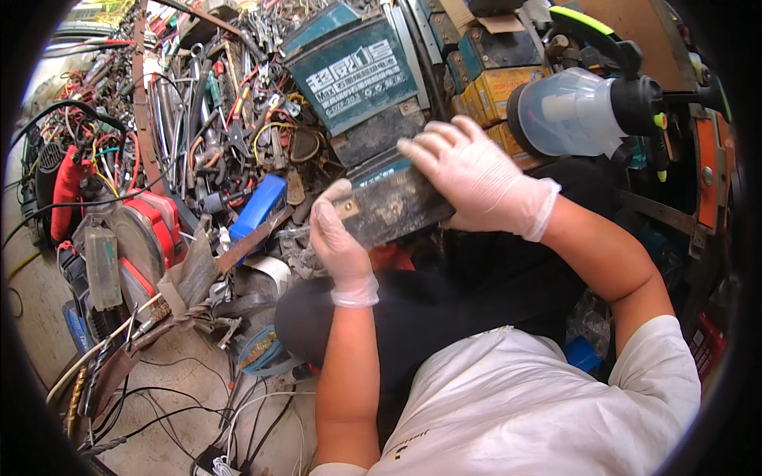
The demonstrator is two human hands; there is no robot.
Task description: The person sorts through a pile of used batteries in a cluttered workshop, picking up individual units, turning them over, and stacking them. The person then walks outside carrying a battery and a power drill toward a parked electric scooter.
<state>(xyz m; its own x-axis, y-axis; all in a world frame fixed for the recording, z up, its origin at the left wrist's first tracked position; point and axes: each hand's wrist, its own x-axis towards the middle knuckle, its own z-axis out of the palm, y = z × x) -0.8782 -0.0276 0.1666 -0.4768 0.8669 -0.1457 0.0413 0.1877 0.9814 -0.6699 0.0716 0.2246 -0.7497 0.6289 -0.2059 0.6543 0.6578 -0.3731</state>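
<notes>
- White translucent gloves cover both hands; the left hand [340,238] is upright at the end of a raised forearm, its fingers bent closely round the near-left end of a grimy black-and-teal battery [397,210]
- The right hand [486,178] comes over from the right, elbow bent outward, palm turned down at the battery's right end; its fingers are nearly straight and slightly parted, reaching toward the far edge; whether they grip or merely rest, I cannot tell
- The battery is held tilted between both hands, above the dark trouser legs [468,278] and just in front of a larger teal battery [361,79]
- To the right lies a translucent sprayer bottle [563,111] with a black head; its contents are unclear
- Beside the left knee sits a small blue-rimmed container [259,351] with yellowish bits inside; a clear plastic case [101,268] stands farther left, contents indistinct
</notes>
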